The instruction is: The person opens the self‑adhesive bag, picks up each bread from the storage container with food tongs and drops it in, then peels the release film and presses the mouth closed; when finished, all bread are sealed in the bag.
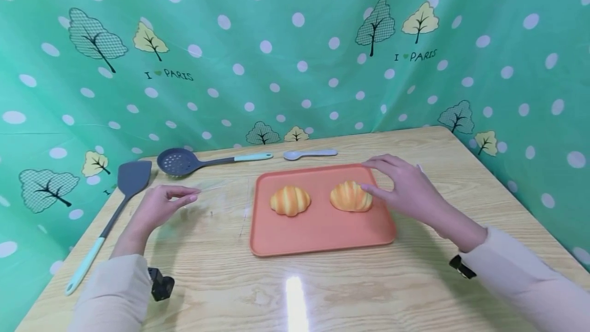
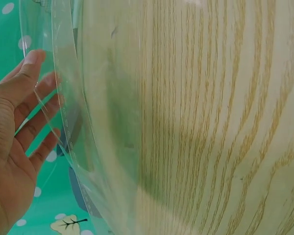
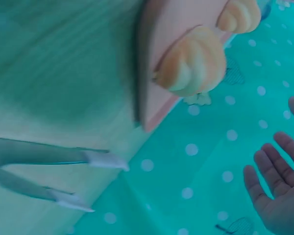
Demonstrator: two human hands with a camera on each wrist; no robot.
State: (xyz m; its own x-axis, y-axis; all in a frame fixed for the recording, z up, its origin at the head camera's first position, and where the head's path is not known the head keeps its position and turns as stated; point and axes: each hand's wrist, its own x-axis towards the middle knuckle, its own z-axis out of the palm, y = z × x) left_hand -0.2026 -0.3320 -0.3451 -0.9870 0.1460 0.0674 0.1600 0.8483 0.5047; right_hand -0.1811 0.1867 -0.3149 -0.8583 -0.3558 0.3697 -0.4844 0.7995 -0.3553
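Observation:
Toward the left of the table, my left hand (image 1: 159, 207) pinches the edge of a clear plastic bag (image 2: 105, 98) between thumb and fingers. The film is see-through, so its full outline is hard to make out. My right hand (image 1: 407, 187) hovers with spread fingers over the right edge of a pink tray (image 1: 318, 237), holding nothing. Its thumb overlaps the right-hand croissant (image 1: 350, 197) in the head view, but in the right wrist view the hand is apart from it. A second croissant (image 1: 290, 200) lies on the tray's left half.
Tongs with pale tips (image 3: 105, 159) lie right of the tray, mostly hidden behind the right hand in the head view. A spatula (image 1: 133, 178) lies far left. A skimmer (image 1: 177, 162) and small spoon (image 1: 310, 154) lie along the back, before a green curtain (image 1: 295, 29).

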